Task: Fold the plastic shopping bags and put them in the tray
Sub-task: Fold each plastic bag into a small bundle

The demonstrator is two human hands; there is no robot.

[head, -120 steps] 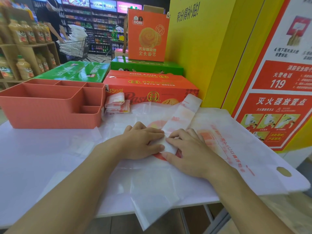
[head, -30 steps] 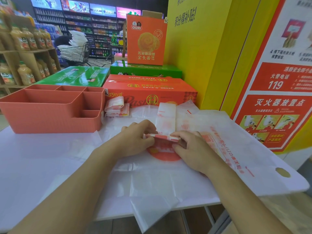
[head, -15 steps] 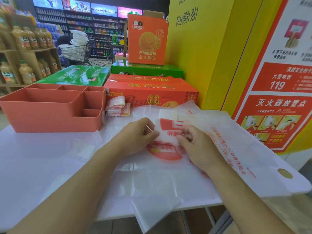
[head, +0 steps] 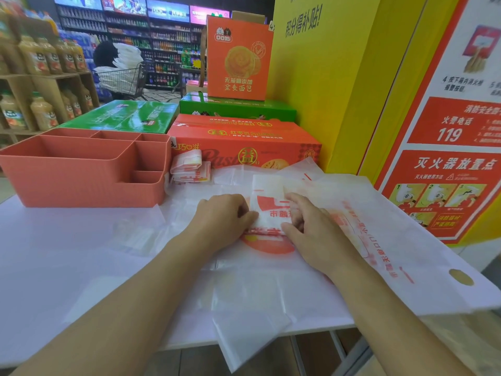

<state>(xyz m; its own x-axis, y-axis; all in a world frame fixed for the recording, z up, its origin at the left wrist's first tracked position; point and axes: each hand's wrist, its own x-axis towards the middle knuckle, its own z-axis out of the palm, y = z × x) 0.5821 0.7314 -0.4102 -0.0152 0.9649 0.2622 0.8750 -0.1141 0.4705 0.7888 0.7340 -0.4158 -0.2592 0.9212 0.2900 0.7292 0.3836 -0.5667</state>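
A white plastic shopping bag with red print, folded into a narrow strip (head: 271, 204), lies on top of a pile of flat bags (head: 393, 240) on the white table. My left hand (head: 222, 218) pinches the strip's left edge. On the other side my right hand (head: 311, 229) grips its right edge and lower fold, fingers curled over it. An orange divided tray (head: 81, 180) stands at the back left. Its compartments that I can see hold nothing. A small stack of folded bags (head: 189, 169) leans beside the tray's right wall.
Red and green cartons (head: 244, 142) are stacked behind the bags. A yellow pillar and a fire-safety poster (head: 447, 158) close off the right side. One bag (head: 244, 335) hangs over the table's front edge. Drink shelves (head: 40, 85) stand far left, with a person and cart behind.
The long strip has been folded up from its near end into a shorter packet. Both hands moved away from me with each fold and now hold its sides.
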